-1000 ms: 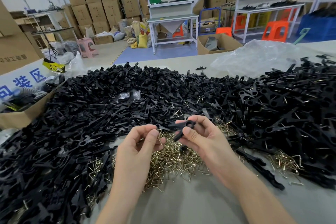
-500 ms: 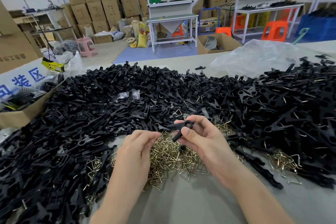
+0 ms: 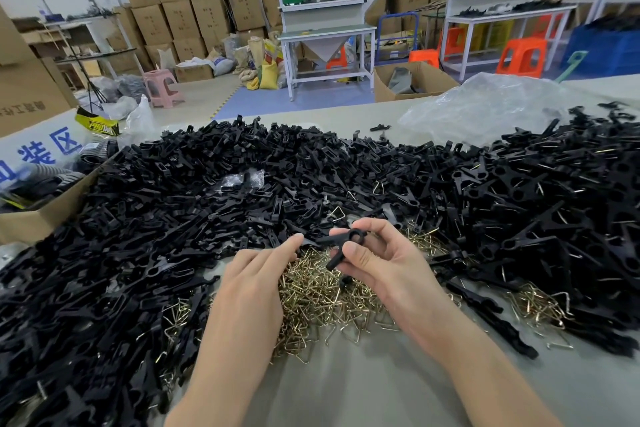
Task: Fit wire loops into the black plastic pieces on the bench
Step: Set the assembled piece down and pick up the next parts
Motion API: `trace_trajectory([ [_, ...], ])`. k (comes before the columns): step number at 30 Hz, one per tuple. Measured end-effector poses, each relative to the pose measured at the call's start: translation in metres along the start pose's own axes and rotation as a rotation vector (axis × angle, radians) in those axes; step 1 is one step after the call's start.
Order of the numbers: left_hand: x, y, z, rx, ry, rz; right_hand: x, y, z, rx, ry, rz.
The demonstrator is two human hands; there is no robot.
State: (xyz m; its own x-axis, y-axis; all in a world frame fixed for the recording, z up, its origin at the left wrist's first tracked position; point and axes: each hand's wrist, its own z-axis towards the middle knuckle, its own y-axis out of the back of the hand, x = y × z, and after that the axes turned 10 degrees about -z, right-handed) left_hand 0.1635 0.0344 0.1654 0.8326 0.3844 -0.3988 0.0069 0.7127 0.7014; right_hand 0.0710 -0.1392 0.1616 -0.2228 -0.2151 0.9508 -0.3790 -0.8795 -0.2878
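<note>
Bench: it carries all the stock, with bare surface only between your forearms. Anything you drop outside that strip is probably lost among the parts.

Left heap: loose black pieces, piled deep from the cardboard box to the middle. It crowds your left wrist, so a sweep of the arm could push pieces onto the wire.

Right heap: black pieces with glints of wire among them, apparently finished work. It touches the left heap at the back, so you risk mixing done and undone parts.

Wire pile: brass-coloured loops, tangled together under both hands. Pulling one may lift several hooked to it and scatter them.

Right hand: held above the wire pile, pinching the black piece between thumb and fingers. A loose pinch would let the piece twist when the loop is pressed in.

Left hand: fingers bent down into the far edge of the wire pile, forefinger tip near the piece. You cannot tell from here whether it has a loop. The cut wire ends could prick your fingertips.

Black piece: in your right hand, ring end uppermost, no loop seen in it. A loop forced in crooked might seat only partly, or spring out.
</note>
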Motion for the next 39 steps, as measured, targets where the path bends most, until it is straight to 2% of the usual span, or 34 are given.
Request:
trace_trajectory([
  [9, 0.005, -0.004, -0.002, 0.145, 0.074, -0.034, -0.001, -0.002, 0.0, -0.005, -0.007, -0.019],
  [20, -0.007, 0.004, 0.0, -0.065, 0.01, -0.12, 0.0, -0.001, 0.0, 0.005, 0.011, -0.001],
  [22, -0.011, 0.004, 0.001, -0.148, 0.136, -0.288, -0.001, -0.001, 0.001, 0.007, 0.015, 0.008],
  [24, -0.014, 0.001, 0.004, -0.208, 0.321, -0.611, -0.001, -0.001, 0.001, 0.017, 0.023, 0.017],
  [26, -0.018, -0.001, 0.006, -0.21, 0.453, -0.897, -0.001, -0.002, 0.001, 0.033, 0.03, 0.017],
  [29, -0.02, -0.004, 0.006, -0.165, 0.581, -1.141, 0.0, -0.005, 0.0, 0.074, 0.046, -0.026],
  [33, -0.02, -0.01, 0.006, -0.154, 0.668, -1.301, -0.001, -0.009, -0.001, 0.119, 0.065, -0.067],
  [39, -0.019, -0.011, 0.005, -0.157, 0.636, -1.27, -0.003, -0.009, -0.001, 0.14, 0.068, -0.082],
])
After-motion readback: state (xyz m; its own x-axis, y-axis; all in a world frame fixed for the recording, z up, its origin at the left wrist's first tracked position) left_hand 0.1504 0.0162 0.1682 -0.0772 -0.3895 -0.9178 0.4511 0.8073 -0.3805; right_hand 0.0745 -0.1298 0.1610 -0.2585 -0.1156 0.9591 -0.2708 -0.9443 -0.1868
